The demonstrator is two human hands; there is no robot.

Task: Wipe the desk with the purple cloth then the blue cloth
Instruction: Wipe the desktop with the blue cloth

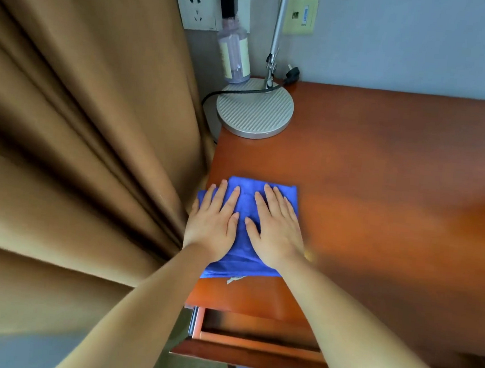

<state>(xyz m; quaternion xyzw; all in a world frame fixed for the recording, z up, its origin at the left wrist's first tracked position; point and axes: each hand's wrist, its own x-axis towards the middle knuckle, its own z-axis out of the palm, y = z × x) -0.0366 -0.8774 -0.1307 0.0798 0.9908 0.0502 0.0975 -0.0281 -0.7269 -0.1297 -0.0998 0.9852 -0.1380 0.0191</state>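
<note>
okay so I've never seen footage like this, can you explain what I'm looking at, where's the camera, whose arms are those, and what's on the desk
There is just one picture, taken by a wide-angle camera worn on a person's head, looking forward and down. That is why two bare arms reach in from the bottom: they are the wearer's own. No machine is involved. The left hand and right hand lie flat, side by side, pressing a blue cloth onto the reddish wooden desk near its left edge. Nothing is gripped; the fingers are straight. Further back stand a round lamp base and a clear bottle. A brown curtain hangs on the left.
</note>
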